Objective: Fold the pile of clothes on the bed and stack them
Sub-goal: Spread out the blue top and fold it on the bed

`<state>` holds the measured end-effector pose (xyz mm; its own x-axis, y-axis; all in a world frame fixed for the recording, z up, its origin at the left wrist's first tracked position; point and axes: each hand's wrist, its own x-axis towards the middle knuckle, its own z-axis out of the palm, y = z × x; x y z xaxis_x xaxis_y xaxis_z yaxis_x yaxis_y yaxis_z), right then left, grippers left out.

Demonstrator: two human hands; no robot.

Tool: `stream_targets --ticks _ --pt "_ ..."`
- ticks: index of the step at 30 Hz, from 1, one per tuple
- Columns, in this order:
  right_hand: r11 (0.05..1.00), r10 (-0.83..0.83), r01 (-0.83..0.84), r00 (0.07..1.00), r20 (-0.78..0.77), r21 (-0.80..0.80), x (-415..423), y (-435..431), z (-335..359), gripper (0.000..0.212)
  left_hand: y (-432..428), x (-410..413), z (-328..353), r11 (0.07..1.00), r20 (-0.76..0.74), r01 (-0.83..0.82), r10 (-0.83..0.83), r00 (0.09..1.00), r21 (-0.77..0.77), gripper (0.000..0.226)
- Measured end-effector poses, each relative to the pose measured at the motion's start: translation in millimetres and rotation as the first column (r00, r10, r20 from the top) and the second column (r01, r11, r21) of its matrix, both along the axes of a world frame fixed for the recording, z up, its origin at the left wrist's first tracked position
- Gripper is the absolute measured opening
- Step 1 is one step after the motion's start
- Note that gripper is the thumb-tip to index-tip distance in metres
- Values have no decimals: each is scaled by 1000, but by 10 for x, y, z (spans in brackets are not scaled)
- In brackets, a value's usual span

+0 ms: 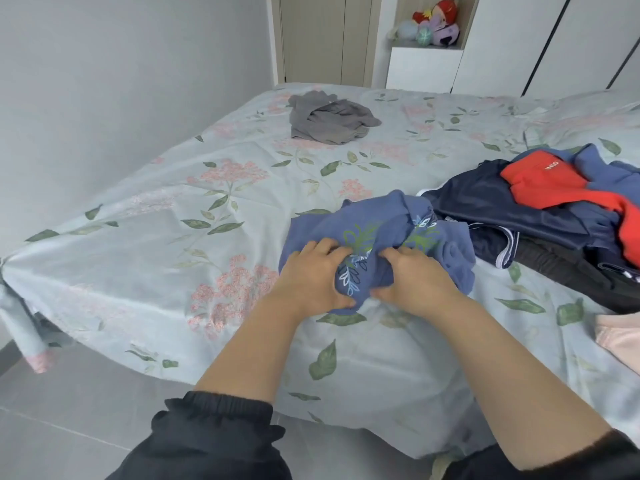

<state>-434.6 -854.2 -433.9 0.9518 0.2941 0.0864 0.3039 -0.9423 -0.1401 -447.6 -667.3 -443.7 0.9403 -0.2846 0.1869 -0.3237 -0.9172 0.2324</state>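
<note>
A crumpled blue garment (384, 216) with a green and white leaf print lies on the bed (173, 237) near its front edge. My left hand (311, 275) grips its near left part, fingers curled into the cloth. My right hand (414, 277) grips the fabric just beside it, thumb underneath. To the right lies a pile of clothes (540, 209): navy, red, blue and black pieces heaped together. A rumpled grey garment (329, 117) lies apart at the far side of the bed.
The bed has a pale floral sheet; its left corner (20, 268) hangs over a grey tiled floor (69, 410). A pink cloth (620, 341) shows at the right edge. Beyond the bed stand wardrobe doors (322, 36) and a shelf with plush toys (433, 24).
</note>
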Motion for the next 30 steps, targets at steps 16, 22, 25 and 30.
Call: stream_targets --ticks 16,22,25,30 --pt "709 -558 264 777 290 654 219 -521 219 58 360 221 144 473 91 -221 552 829 -853 61" --pt "986 81 -95 991 102 136 187 -89 -153 66 117 216 -156 981 -71 -23 10 997 -191 53" --pt "999 0 1 1000 -13 35 214 -90 -360 48 98 214 -221 993 -40 -52 48 998 -106 24" --pt "960 64 -83 995 80 267 247 -96 -271 13 38 206 31 769 -66 -120 101 993 -628 19"
